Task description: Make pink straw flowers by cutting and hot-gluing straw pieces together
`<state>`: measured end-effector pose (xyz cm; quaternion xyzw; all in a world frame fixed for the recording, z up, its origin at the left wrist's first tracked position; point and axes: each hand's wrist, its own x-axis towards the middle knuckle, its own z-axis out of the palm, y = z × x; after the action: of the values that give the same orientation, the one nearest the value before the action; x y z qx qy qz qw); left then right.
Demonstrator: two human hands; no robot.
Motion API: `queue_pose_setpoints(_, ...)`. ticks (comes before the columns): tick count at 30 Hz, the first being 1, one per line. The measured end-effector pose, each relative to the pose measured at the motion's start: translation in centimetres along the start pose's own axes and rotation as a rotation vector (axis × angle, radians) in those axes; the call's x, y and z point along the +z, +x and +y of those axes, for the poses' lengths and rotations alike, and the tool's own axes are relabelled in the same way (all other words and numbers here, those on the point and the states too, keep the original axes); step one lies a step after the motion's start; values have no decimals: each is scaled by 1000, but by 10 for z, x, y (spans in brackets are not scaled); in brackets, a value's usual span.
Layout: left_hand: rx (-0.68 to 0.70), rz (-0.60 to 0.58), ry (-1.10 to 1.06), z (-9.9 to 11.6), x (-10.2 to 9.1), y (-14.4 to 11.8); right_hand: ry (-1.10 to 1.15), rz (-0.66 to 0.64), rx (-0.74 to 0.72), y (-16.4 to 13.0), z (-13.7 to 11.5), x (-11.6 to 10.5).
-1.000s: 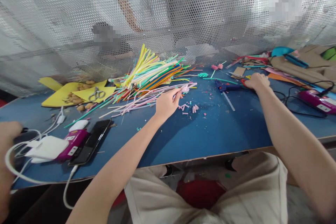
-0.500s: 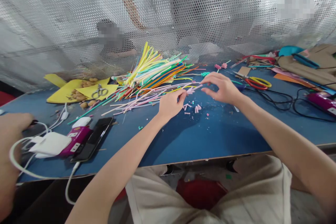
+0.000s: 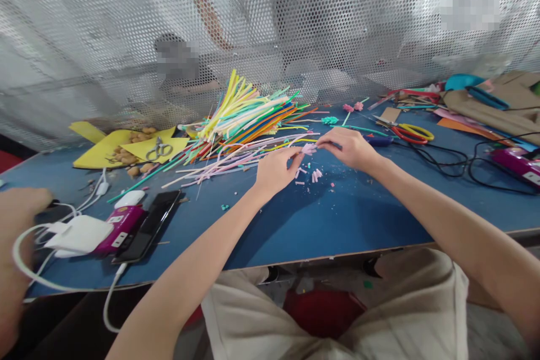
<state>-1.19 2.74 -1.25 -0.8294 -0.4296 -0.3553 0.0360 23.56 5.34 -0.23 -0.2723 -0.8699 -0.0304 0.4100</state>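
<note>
a: blue table (image 3: pixel 320 219), with a shiny wall full of little holes (image 3: pixel 295 22) behind it. what are the hands doing?

b: both hands meet over the middle. the left hand (image 3: pixel 274 170) and the right hand (image 3: pixel 350 149) pinch a small fuzzy pink piece (image 3: pixel 309 148) between them.

a: which way does it lie?

b: it looks like the tip of a long pink stick that runs sideways, off to the left into the pile of fuzzy sticks (image 3: pixel 240 118). the pink tip sits right between the two hands, just above the table. both hands look about as near to it.

a: are the fingers wide?

b: no, narrow. the left fingers are curled in, thumb and pointer close by the pink tip. the right fingers pinch it from the other side. i cannot tell how tight.

a: what else is near?

b: little pink bits (image 3: pixel 310 173) lie just under the hands. yellow and red scissors (image 3: pixel 411 133) are off to the right with black wires (image 3: pixel 459 160). on the left are a phone (image 3: pixel 147 226), a white charger (image 3: pixel 80 235), yellow paper (image 3: pixel 105 149) and silver scissors (image 3: pixel 158 149). another person's hand (image 3: pixel 17 247) is at the far left edge.
</note>
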Motion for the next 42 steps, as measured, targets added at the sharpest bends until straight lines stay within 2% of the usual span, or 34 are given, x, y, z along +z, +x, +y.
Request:
queue_pose_setpoints(6,-6,1,-13,-2,1,0,6,-21,20,0,-2,2)
queue_pose_setpoints(11,-11,16,38,0,-1,-1,19,32,-5,3,-15,2)
queue_pose_setpoints(19,-37,-9,53,11,-5,-1,-65,95,1,2,-18,9)
queue_pose_setpoints(28,-61,-18,51,14,-7,0,-137,85,-20,3,-18,10)
queue_pose_setpoints(36,-101,-82,78,17,-11,-1,-299,147,-8,2,-22,15)
queue_pose_setpoints(42,-99,-81,96,16,-10,-1,-370,129,-23,3,-26,13)
